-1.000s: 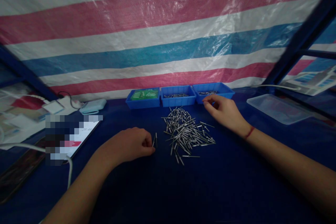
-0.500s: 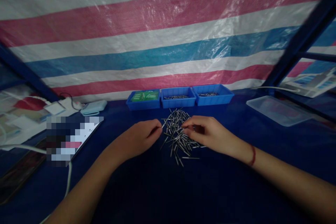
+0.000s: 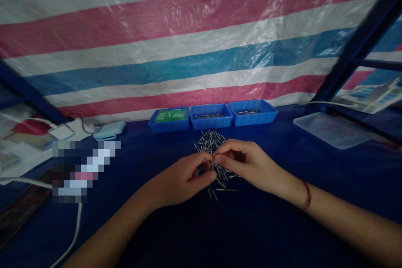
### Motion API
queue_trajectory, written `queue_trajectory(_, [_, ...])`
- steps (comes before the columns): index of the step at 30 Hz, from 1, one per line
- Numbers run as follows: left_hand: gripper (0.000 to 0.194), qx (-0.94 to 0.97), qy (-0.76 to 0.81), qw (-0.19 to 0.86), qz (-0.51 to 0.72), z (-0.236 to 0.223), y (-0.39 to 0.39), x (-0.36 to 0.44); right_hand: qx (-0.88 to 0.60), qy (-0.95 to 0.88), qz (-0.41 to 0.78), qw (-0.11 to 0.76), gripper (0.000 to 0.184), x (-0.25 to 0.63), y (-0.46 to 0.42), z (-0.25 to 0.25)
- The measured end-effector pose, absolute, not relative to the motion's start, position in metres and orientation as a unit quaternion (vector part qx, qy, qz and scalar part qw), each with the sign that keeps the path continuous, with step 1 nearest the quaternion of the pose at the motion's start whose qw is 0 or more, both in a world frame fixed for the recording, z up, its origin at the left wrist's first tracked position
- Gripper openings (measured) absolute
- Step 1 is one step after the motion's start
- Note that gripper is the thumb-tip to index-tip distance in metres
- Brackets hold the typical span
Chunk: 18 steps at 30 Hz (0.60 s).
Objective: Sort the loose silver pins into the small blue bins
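Note:
A loose heap of thin silver blind rivets (image 3: 207, 139) lies on the dark blue tabletop (image 3: 194, 234), partly covered by my hands. My right hand (image 3: 243, 157) pinches a rivet between thumb and forefinger over the heap; only a sliver of it shows at the fingertips. Touching or nearly touching those fingertips is the forefinger of my left hand (image 3: 188, 178). The left thumb stands apart below it, with a gap between, and I see nothing gripped there. Several rivets stick out from the near side of the heap.
Three blue bins line the back: the left bin (image 3: 169, 127) holds green-wrapped packs, the middle bin (image 3: 211, 124) and right bin (image 3: 255, 119) hold metal pieces. A clear plastic lid (image 3: 333, 130) lies right. On the left are a pixelated device (image 3: 84, 171), a white cable (image 3: 77, 226) and a light-blue case (image 3: 109, 130).
My left hand has moved right to meet the right fingertips, and its pinch on a rivet has opened. My right hand stays over the heap, fingers now closed together.

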<state>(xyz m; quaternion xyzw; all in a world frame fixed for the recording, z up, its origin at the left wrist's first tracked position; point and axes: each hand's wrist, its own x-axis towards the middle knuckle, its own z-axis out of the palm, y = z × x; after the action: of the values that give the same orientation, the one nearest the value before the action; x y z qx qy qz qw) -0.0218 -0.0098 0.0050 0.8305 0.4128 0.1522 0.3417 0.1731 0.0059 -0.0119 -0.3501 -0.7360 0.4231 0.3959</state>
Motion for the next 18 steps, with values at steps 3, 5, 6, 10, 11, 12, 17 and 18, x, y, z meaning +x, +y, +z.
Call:
queue_trajectory(3, [0.018,0.824,0.416,0.326,0.204,0.001,-0.009,-0.018,-0.352,-0.748,0.393,0.404,0.012,0.174,0.004,-0.012])
queue_trajectory(5, [0.017,0.823,0.411,0.317,0.232,-0.002,-0.008,-0.017,-0.349,-0.758,0.371,0.408,0.011,0.174,0.003,-0.011])
queue_trajectory(6, [0.016,0.822,0.408,0.316,0.241,-0.003,-0.008,-0.016,-0.347,-0.763,0.359,0.41,0.01,0.174,0.002,-0.011])
queue_trajectory(10, [0.014,0.819,0.399,0.327,0.251,-0.006,-0.008,-0.014,-0.342,-0.776,0.327,0.417,0.007,0.173,0.001,-0.009])
queue_trajectory(11, [0.014,0.818,0.399,0.328,0.252,-0.007,-0.009,-0.014,-0.341,-0.777,0.324,0.417,0.006,0.173,0.001,-0.009])
queue_trajectory(12, [0.014,0.816,0.402,0.328,0.254,-0.007,-0.009,-0.014,-0.341,-0.778,0.322,0.418,0.006,0.173,0.0,-0.009])
queue_trajectory(17, [0.009,0.802,0.435,0.292,0.287,-0.009,-0.009,-0.014,-0.343,-0.776,0.317,0.424,0.004,0.173,0.001,-0.011])
queue_trajectory(18, [0.007,0.799,0.442,0.279,0.297,-0.009,-0.009,-0.014,-0.344,-0.775,0.316,0.424,0.004,0.173,0.001,-0.011])
